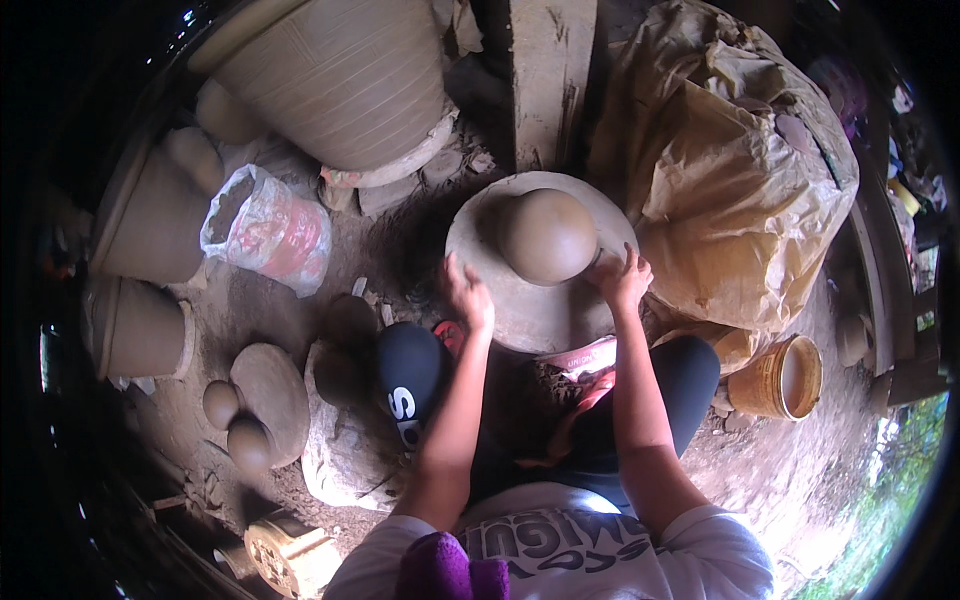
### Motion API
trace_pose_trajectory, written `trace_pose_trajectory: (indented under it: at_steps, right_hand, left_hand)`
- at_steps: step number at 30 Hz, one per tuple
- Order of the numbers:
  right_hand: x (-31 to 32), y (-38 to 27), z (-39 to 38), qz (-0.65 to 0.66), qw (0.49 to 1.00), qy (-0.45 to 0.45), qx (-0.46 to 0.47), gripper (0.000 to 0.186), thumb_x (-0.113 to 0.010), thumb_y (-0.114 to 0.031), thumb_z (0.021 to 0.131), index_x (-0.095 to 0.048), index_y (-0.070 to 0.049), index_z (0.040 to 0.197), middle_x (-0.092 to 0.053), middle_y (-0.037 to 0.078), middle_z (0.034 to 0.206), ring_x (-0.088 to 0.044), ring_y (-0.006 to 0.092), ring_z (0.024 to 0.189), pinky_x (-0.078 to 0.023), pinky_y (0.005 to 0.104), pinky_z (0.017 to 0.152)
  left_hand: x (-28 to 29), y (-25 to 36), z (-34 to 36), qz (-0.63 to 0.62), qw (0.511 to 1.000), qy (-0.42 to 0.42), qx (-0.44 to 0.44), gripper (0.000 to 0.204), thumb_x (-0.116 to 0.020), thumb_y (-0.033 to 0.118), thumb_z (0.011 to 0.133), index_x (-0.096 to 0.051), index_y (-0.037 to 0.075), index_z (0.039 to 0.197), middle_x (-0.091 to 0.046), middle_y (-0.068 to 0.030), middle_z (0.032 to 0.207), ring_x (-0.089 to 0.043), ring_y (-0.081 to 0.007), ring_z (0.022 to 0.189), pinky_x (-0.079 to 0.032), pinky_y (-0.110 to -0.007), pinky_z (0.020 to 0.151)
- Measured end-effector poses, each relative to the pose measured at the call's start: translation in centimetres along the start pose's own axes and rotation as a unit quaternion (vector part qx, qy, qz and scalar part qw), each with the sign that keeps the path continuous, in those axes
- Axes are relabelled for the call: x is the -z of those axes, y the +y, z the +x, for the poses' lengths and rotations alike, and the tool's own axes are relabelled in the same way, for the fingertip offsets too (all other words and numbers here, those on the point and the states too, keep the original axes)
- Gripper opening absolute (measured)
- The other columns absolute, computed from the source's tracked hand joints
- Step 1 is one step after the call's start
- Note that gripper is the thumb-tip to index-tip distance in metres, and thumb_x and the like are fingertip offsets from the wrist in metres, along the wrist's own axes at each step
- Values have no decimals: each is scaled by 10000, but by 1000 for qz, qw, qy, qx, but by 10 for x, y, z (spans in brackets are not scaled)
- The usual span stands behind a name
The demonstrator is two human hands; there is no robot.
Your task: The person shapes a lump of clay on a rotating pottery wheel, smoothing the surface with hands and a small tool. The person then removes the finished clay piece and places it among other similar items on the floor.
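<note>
A smooth, rounded clay form [548, 236] sits on a wide, round grey disc [510, 318] in front of me, a little toward its far side. My left hand [468, 296] is at the disc's left rim, its fingers apart. On the right side my right hand [622, 278] reaches over the rim, with the thumb toward the clay form and the fingers spread. I see nothing held in either hand, though the shadow under the right fingers hides some detail. Both forearms come up between my bent knees.
A large ridged clay pot [340, 90] stands far left, by a wooden post [552, 80]. Brown sheeting [740, 200] covers a heap at right, near a yellowish bucket [776, 380]. At left are a white-and-red sack [268, 230], more pots [145, 320] and clay balls [248, 443].
</note>
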State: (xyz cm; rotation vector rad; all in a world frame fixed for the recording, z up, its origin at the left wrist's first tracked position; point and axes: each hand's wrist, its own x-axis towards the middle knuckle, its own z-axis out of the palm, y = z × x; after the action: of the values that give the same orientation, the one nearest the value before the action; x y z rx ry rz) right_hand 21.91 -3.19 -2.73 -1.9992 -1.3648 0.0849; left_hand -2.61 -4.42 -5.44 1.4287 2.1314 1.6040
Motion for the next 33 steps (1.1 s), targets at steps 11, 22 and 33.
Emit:
trace_pose_trajectory:
  at_steps: [11, 22, 33]
  right_hand:
    - [-15, -29, -1, 522, 793, -203, -241, 492, -506, -506, 856, -559, -40, 1007, -549, 38, 898, -484, 137, 803, -374, 280, 690]
    - [46, -91, -6, 753, 533, -353, -154, 623, -380, -526, 887, -295, -132, 1362, -300, 94, 1398, -272, 294, 1282, -251, 555, 996]
    - [74, -193, -59, 781, 390, -481, -81, 574, -560, -389, 842, -367, -89, 1292, -363, 115, 1333, -379, 295, 1205, -379, 535, 929]
  left_hand:
    - [-23, 75, 35, -257, 850, -317, 333, 1134, -597, 685, 654, -157, -92, 1354, -179, -254, 1421, -194, -313, 1328, -187, -382, 1076]
    - [52, 141, 19, -228, 935, -236, 131, 992, -614, 617, 696, -173, 81, 1404, -121, -218, 1439, -134, -332, 1337, -194, -427, 1071]
    - [160, 91, 37, -685, 702, -43, 191, 397, -398, 441, 916, -566, 81, 914, -590, -13, 825, -549, -119, 741, -433, -288, 686]
